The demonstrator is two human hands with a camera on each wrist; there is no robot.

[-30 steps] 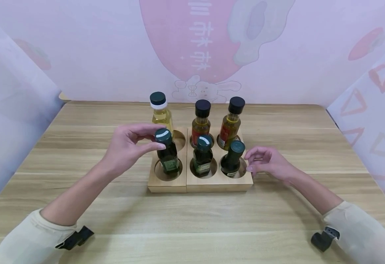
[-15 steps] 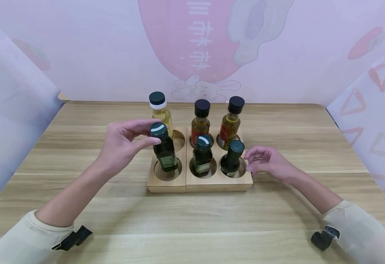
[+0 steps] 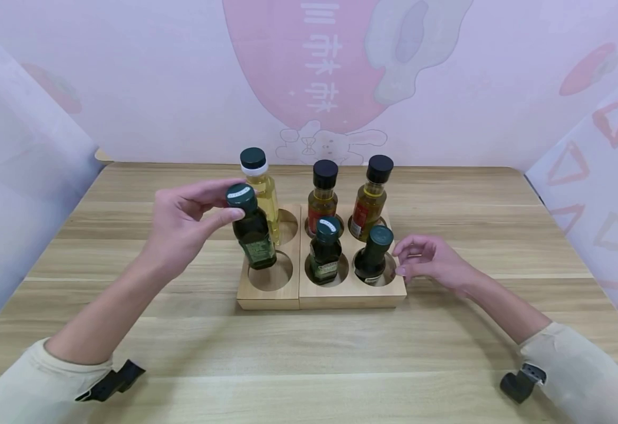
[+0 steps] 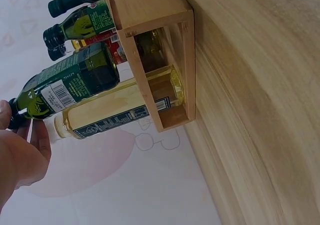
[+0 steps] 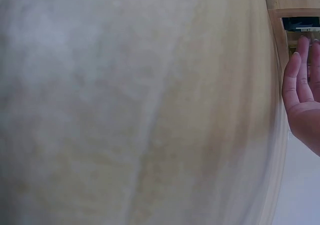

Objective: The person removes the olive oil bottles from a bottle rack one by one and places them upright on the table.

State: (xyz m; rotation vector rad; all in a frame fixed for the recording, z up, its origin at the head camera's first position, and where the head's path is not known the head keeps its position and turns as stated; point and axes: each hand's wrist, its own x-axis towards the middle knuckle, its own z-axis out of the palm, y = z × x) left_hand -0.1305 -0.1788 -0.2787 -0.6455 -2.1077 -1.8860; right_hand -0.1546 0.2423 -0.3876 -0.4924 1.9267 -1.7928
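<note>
My left hand (image 3: 181, 224) pinches a dark green oil bottle (image 3: 255, 238) at its cap, between thumb and fingers. Tilted, the bottle hangs over the front left hole of the wooden bottle rack (image 3: 351, 300); its base is clear of the rack in the left wrist view, where the label's barcode shows. A tall bottle of pale yellow oil (image 3: 267, 197) stands behind it in the rack. At the rack's right side rests my right hand (image 3: 433, 262), fingers loosely bent and holding nothing, the fingertips by the rack's edge. Whether they touch it I cannot tell.
Two more green bottles stand in the rack's front row, one in the middle (image 3: 326, 259) and one at right (image 3: 373, 256). Behind them are two black-capped bottles, middle (image 3: 321, 203) and right (image 3: 368, 209). A printed curtain (image 3: 181, 88) hangs behind the wooden table (image 3: 309, 365).
My left hand has lifted the green bottle up and leftward out of the front left hole, tilting it more. The right hand has stayed in place.
</note>
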